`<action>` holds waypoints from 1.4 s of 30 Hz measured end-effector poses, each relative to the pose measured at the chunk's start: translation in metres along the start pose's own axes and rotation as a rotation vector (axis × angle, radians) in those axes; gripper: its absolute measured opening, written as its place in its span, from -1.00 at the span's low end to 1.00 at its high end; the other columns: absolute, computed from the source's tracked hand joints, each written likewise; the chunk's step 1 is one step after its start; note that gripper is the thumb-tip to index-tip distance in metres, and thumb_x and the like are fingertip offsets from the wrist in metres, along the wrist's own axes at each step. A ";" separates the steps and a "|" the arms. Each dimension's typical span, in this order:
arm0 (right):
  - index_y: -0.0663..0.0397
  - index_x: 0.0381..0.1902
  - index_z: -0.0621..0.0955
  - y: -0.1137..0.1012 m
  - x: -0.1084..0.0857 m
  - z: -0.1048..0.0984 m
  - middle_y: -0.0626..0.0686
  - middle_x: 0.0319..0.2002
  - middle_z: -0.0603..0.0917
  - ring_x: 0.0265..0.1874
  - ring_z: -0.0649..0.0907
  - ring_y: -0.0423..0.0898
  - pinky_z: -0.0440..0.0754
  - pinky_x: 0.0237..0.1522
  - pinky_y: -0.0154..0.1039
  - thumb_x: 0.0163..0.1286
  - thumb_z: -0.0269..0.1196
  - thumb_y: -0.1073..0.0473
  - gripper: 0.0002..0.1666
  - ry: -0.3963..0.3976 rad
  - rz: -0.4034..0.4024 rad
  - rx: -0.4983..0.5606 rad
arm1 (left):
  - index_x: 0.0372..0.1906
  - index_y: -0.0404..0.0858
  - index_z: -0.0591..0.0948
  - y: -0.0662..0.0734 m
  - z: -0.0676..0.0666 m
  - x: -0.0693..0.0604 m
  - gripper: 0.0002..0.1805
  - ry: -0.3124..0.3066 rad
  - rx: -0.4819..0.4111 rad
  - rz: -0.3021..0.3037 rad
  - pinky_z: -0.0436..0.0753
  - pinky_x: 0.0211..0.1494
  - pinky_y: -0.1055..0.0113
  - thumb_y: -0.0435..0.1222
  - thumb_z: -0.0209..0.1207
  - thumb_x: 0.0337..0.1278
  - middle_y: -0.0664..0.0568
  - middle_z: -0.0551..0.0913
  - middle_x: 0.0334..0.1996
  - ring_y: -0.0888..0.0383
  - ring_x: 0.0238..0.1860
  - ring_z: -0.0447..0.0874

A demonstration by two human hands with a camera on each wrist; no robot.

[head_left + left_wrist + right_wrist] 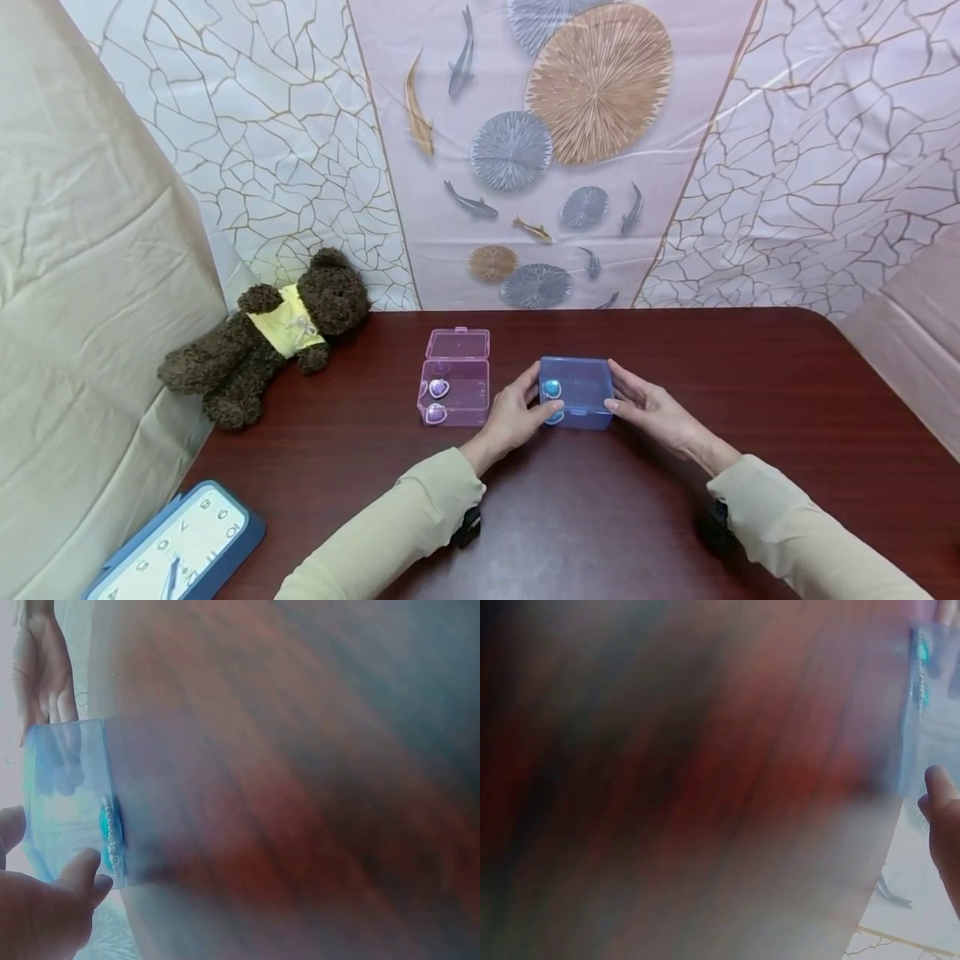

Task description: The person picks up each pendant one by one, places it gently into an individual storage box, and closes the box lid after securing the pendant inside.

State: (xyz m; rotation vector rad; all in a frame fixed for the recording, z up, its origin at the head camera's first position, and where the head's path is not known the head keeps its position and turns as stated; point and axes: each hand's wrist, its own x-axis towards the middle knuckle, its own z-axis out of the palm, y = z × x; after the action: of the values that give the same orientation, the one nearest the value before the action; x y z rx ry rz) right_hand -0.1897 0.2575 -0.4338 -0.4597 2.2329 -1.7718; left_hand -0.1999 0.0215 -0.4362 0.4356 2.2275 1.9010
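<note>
A see-through blue plastic box with its lid down is on the table in the head view. Two blue gems with beaded rims show inside it at the left end. My left hand grips the box's left end, thumb at the front edge. The right hand holds its right end, with the thumb on the front corner. To the left, apart from both hands, a pink box stands with its lid tipped back. Purple gems lie along its left side.
A brown teddy bear in a yellow top lies at the table's back left. A blue-framed panel with printed characters is at the front left. The dark red table meets a patterned cloth at the back.
</note>
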 end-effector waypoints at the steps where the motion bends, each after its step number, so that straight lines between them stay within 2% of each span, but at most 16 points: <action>1: 0.34 0.45 -0.12 -0.001 0.000 0.000 0.38 0.44 -0.10 0.40 -0.03 0.31 0.33 0.06 -0.71 0.40 0.12 0.24 -0.11 0.008 -0.005 -0.020 | 0.40 -0.38 0.17 0.001 0.000 0.001 -0.24 0.007 0.001 -0.003 0.54 0.19 0.17 -0.39 0.23 0.13 -0.24 0.33 0.32 -0.07 0.28 0.38; 5: 0.35 0.45 -0.09 -0.007 0.001 0.001 0.39 0.43 -0.05 0.39 0.03 0.31 0.36 0.07 -0.67 0.40 0.13 0.20 -0.12 0.031 0.011 -0.066 | 0.39 -0.38 0.20 0.010 0.000 0.003 -0.26 0.031 0.045 -0.030 0.60 0.11 0.29 -0.40 0.24 0.11 -0.22 0.39 0.28 -0.04 0.24 0.44; 8: 0.35 0.45 -0.07 -0.014 -0.002 0.002 0.40 0.43 -0.03 0.38 0.07 0.31 0.43 0.09 -0.58 0.39 0.15 0.21 -0.12 0.050 0.051 -0.067 | 0.38 -0.40 0.20 0.018 0.001 0.002 -0.22 0.047 0.165 -0.040 0.62 0.08 0.32 -0.35 0.28 0.08 -0.23 0.43 0.24 -0.02 0.19 0.49; 11: 0.40 0.43 -0.02 -0.022 -0.004 0.004 0.43 0.40 0.04 0.36 0.15 0.28 0.47 0.08 -0.55 0.38 0.15 0.22 -0.15 0.105 0.071 -0.072 | 0.40 -0.40 0.16 0.030 -0.005 -0.003 -0.15 0.046 0.262 -0.014 0.60 0.11 0.25 -0.27 0.31 0.06 -0.25 0.40 0.26 -0.07 0.16 0.51; 13: 0.40 0.41 0.08 -0.030 -0.004 0.009 0.42 0.36 0.17 0.33 0.31 0.14 0.48 0.03 -0.60 0.38 0.15 0.21 -0.21 0.201 0.065 -0.098 | 0.43 -0.35 0.11 0.040 -0.018 -0.009 -0.09 0.031 0.282 0.009 0.56 0.17 0.20 -0.21 0.33 0.05 -0.24 0.32 0.32 -0.11 0.19 0.47; 15: 0.41 0.36 0.19 -0.040 -0.001 0.016 0.40 0.30 0.30 0.21 0.48 -0.11 0.47 -0.03 -0.66 0.39 0.14 0.21 -0.31 0.322 0.037 -0.101 | 0.45 -0.31 0.07 0.048 -0.040 -0.015 -0.06 0.018 0.252 0.038 0.48 0.24 0.15 -0.20 0.33 0.03 -0.21 0.22 0.38 -0.13 0.27 0.38; 18: 0.38 0.28 0.35 -0.059 0.008 0.031 0.13 0.14 0.56 -0.02 0.56 -0.43 0.49 -0.05 -0.66 0.39 0.14 0.22 -0.44 0.475 -0.015 -0.068 | 0.47 -0.22 0.05 0.053 -0.080 -0.023 -0.02 0.040 0.217 0.041 0.42 0.28 0.10 -0.22 0.35 0.00 -0.12 0.09 0.44 -0.18 0.31 0.29; 21: 0.35 0.24 0.40 -0.078 0.023 0.053 -0.09 0.01 0.62 -0.08 0.59 -0.45 0.52 0.00 -0.59 0.39 0.13 0.26 -0.49 0.490 -0.039 0.043 | 0.48 -0.23 0.01 0.043 -0.119 -0.030 0.01 0.069 0.144 0.011 0.37 0.33 0.08 -0.32 0.37 -0.03 -0.14 0.07 0.45 -0.17 0.36 0.22; 23: 0.35 0.26 0.37 -0.085 0.036 0.069 -0.04 0.06 0.61 -0.04 0.61 -0.37 0.53 0.06 -0.51 0.39 0.11 0.29 -0.49 0.450 -0.010 0.150 | 0.48 -0.26 -0.02 0.029 -0.138 -0.035 0.03 0.068 0.098 -0.027 0.32 0.36 0.07 -0.37 0.36 -0.04 -0.19 0.04 0.46 -0.18 0.39 0.15; 27: 0.41 0.32 0.27 -0.092 0.065 0.103 0.19 0.12 0.52 -0.12 0.64 -0.32 0.53 0.11 -0.43 0.40 0.03 0.40 -0.46 0.398 0.101 0.437 | 0.47 -0.36 -0.10 0.004 -0.156 -0.042 0.06 0.006 0.036 -0.083 0.22 0.42 0.06 -0.43 0.34 -0.04 -0.25 -0.07 0.47 -0.14 0.45 -0.04; 30: 0.40 0.35 0.23 -0.089 0.087 0.122 0.10 0.03 0.52 -0.21 0.62 -0.35 0.53 0.13 -0.41 0.39 0.03 0.42 -0.42 0.433 0.183 0.556 | 0.46 -0.40 -0.13 -0.006 -0.160 -0.043 0.06 -0.040 -0.001 -0.090 0.22 0.41 0.07 -0.47 0.32 -0.04 -0.25 -0.10 0.47 -0.13 0.45 -0.06; 34: 0.33 0.30 0.33 -0.067 0.117 0.132 0.14 0.02 0.53 -0.22 0.59 -0.28 0.54 0.14 -0.32 0.34 0.10 0.41 -0.44 0.505 0.224 0.594 | 0.46 -0.42 -0.14 -0.013 -0.160 -0.040 0.03 -0.076 -0.059 -0.075 0.27 0.38 0.07 -0.55 0.27 -0.02 -0.25 -0.08 0.47 -0.13 0.44 0.00; 37: 0.25 0.13 0.52 -0.008 0.157 0.127 0.13 -0.09 0.61 -0.28 0.62 -0.21 0.64 -0.08 -0.33 0.23 0.25 0.37 -0.54 0.544 0.165 0.623 | 0.45 -0.43 -0.12 -0.015 -0.159 -0.039 0.00 -0.076 -0.084 -0.078 0.32 0.35 0.06 -0.59 0.24 -0.01 -0.25 -0.05 0.46 -0.14 0.42 0.06; 38: 0.26 0.12 0.53 0.009 0.169 0.125 0.15 -0.10 0.62 -0.25 0.64 -0.16 0.65 -0.06 -0.29 0.23 0.24 0.38 -0.55 0.549 0.173 0.625 | 0.45 -0.43 -0.11 -0.015 -0.159 -0.039 -0.01 -0.072 -0.084 -0.080 0.33 0.34 0.06 -0.59 0.23 -0.01 -0.25 -0.04 0.46 -0.14 0.42 0.08; 41: 0.29 0.08 0.54 0.053 0.201 0.120 0.21 -0.12 0.64 -0.20 0.68 -0.05 0.67 -0.10 -0.25 0.22 0.25 0.38 -0.57 0.565 0.176 0.639 | 0.45 -0.43 -0.08 -0.015 -0.159 -0.040 -0.03 -0.064 -0.082 -0.086 0.36 0.32 0.07 -0.59 0.24 -0.01 -0.26 0.00 0.45 -0.15 0.40 0.12; 42: 0.33 0.09 0.52 0.055 0.204 0.121 0.25 -0.12 0.64 -0.19 0.69 -0.03 0.68 -0.10 -0.23 0.21 0.24 0.41 -0.55 0.569 0.182 0.644 | 0.45 -0.43 -0.08 -0.015 -0.158 -0.041 -0.03 -0.065 -0.082 -0.088 0.37 0.31 0.06 -0.59 0.24 -0.01 -0.26 0.01 0.45 -0.16 0.39 0.14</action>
State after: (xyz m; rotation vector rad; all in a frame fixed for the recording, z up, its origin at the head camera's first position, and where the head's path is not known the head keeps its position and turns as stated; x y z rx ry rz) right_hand -0.3347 0.0800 -0.5148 0.4121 1.7319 -2.5736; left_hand -0.2143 -0.1419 -0.4272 0.3751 2.0842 1.8978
